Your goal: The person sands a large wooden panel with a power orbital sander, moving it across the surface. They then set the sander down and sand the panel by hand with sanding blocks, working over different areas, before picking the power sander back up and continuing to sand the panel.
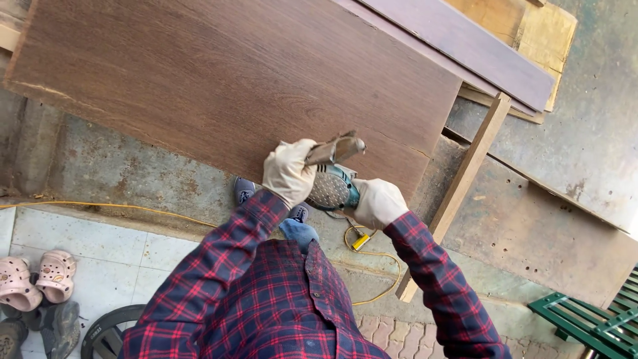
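Observation:
A large dark-brown wood-grain board lies across a grey workbench. At its near edge sits a teal power tool with a perforated metal housing and a flat metal guard on top. My left hand, in a pale work glove, grips the tool's upper part by the guard. My right hand, also gloved, holds the tool's rear body. My sleeves are red and navy plaid.
A yellow cord runs from the tool and along the bench edge. A narrow wooden strip leans diagonally at the right. More boards are stacked behind. Pink clogs lie on the tiled floor, a green metal rack at lower right.

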